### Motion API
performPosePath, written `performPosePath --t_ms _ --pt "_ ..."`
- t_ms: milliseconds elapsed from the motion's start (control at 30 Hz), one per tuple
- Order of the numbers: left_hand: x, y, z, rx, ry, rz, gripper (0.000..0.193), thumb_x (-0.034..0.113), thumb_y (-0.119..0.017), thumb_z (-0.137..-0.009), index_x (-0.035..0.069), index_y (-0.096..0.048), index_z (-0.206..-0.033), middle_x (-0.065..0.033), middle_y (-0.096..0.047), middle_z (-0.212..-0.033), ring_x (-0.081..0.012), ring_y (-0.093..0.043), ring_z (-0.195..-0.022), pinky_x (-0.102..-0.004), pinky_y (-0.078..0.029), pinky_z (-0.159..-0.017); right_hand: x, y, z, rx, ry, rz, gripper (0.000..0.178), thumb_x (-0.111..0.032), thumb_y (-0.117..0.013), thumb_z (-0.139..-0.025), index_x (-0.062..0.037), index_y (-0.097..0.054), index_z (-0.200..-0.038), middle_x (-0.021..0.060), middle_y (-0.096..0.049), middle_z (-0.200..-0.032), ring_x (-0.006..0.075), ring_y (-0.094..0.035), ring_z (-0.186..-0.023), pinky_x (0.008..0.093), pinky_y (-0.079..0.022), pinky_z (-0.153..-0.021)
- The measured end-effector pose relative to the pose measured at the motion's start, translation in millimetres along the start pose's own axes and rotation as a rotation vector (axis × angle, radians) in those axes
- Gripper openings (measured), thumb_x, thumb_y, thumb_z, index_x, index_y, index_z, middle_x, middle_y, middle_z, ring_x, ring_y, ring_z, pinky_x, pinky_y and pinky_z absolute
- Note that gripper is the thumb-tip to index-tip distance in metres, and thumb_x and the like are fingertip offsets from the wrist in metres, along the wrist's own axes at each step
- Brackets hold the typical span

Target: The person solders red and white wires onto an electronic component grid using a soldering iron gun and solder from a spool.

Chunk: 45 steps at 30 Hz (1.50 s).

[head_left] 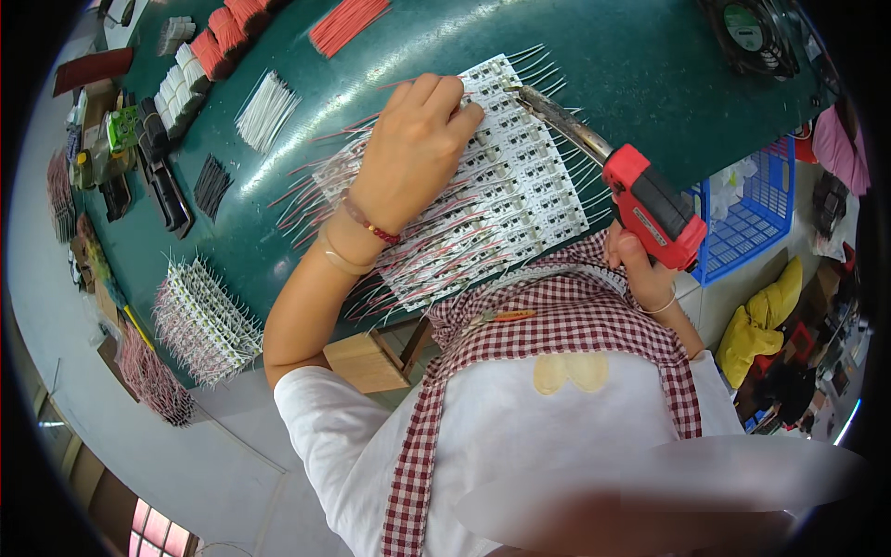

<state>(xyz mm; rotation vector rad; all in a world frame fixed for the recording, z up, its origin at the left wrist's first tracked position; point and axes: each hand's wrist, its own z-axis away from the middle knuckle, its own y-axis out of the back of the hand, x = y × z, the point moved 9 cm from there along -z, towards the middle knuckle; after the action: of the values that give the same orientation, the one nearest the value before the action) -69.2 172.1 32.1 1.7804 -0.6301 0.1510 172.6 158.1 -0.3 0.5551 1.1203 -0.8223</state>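
Over green tabletop [640,56], gripping red gun-shaped tool [652,209] in right hand [640,267], pointing up-left over circuit-board panel [515,181] toward left hand [422,125], curled closer above it with fingertip grip impossible to tell.

Along the near edge of the green surface [640,56], a panel of white circuit boards [543,200] lies aslant, thin wires [297,200] trailing off its left side. The right hand [637,269] grips a red-and-black soldering gun [654,209], its tip by the panel's far right corner; the left hand [422,130] bends over the panel (what its fingertips meet is hidden). White sticks of wire [268,112] lie toward the surface's left edge; a blue basket [775,200] stands beside its near edge.
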Motion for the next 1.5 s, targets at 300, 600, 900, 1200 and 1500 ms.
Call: performPosePath --t_ms 300,600,900,1200,1500 --pt "11.7 3.1 6.7 0.021 -0.042 -0.047 0.021 0.004 -0.06 -0.069 0.007 -0.065 -0.089 -0.0052 -0.049 -0.079 -0.0223 -0.051 -0.079 -0.0344 -0.042 -0.07 7.1 9.9 10.9 0.087 0.022 0.072 0.013 -0.009 -0.061 -0.09 -0.0001 -0.06 -0.099 0.0024 -0.059 -0.085 0.0102 -0.054 -0.075 0.0256 -0.045 -0.066" --pt "4.8 -9.1 10.3 -0.019 -0.006 0.027 0.024 0.001 -0.059 -0.069 0.006 -0.065 -0.091 -0.0066 -0.047 -0.078 -0.0235 -0.05 -0.077 -0.035 -0.041 -0.067 22.8 9.8 14.8 0.034 0.003 0.198 0.018 -0.01 -0.065 -0.086 -0.0027 -0.063 -0.103 0.0031 -0.062 -0.087 0.0123 -0.057 -0.078 0.0274 -0.047 -0.07" --pt "7.1 -10.0 6.8 -0.038 -0.001 0.014 0.02 0.002 -0.058 -0.07 0.005 -0.064 -0.088 -0.0071 -0.05 -0.081 -0.024 -0.05 -0.08 -0.0356 -0.041 -0.07 8.4 1.6 7.4 -0.049 0.11 0.437 0.019 -0.008 -0.065 -0.083 -0.0031 -0.065 -0.101 0.0065 -0.065 -0.084 0.0184 -0.063 -0.081 0.0295 -0.049 -0.071" --pt "11.6 -4.7 3.5 -0.015 -0.047 -0.013 0.02 0.0 -0.067 -0.069 0.008 -0.068 -0.087 -0.0041 -0.045 -0.072 -0.0209 -0.049 -0.071 -0.0336 -0.039 -0.064 24.5 9.2 21.4 -0.048 -0.035 0.04 0.024 -0.008 -0.06 -0.09 0.0013 -0.06 -0.112 0.0075 -0.063 -0.1 0.016 -0.06 -0.089 0.0296 -0.048 -0.077" --pt "24.8 -0.8 11.1 0.059 -0.108 -0.017 0.024 0.002 -0.06 -0.065 0.007 -0.065 -0.088 -0.0032 -0.051 -0.078 -0.0206 -0.051 -0.079 -0.0336 -0.041 -0.071 24.1 11.8 26.5 0.022 0.039 0.136 0.029 -0.009 -0.062 -0.088 0.0008 -0.06 -0.115 0.0082 -0.064 -0.1 0.0171 -0.06 -0.092 0.0303 -0.048 -0.081"
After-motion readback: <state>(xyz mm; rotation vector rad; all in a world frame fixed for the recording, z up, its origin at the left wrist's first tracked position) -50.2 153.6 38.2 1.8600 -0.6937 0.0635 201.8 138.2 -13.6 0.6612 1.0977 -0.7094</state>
